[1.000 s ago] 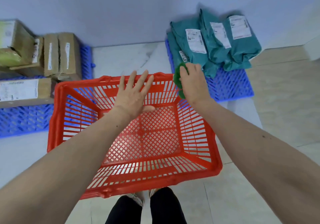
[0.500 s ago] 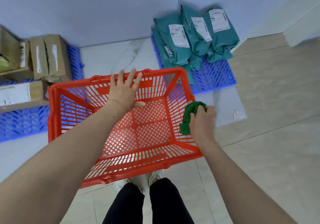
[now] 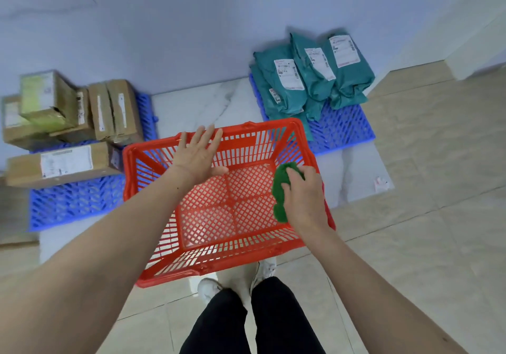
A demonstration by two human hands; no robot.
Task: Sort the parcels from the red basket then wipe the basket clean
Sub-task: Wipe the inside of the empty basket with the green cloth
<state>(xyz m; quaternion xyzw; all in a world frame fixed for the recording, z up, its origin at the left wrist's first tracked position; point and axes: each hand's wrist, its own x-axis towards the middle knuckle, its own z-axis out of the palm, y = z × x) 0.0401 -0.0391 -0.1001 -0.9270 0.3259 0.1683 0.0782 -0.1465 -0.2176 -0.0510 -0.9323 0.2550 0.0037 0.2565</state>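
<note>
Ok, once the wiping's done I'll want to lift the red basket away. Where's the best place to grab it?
Take the red basket by its thick top rim, probably one hand on each long side, coming down from above. No handles show, the slatted walls flare outward, and the rim is a solid band. The left hand rests open at the far rim; the right hand holds the green cloth against the right wall.

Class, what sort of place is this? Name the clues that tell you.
Probably a parcel sorting corner or small mailroom. Labelled cardboard boxes and teal mailer bags are grouped on separate blue plastic pallets on a tiled floor, beside a red basket.
</note>
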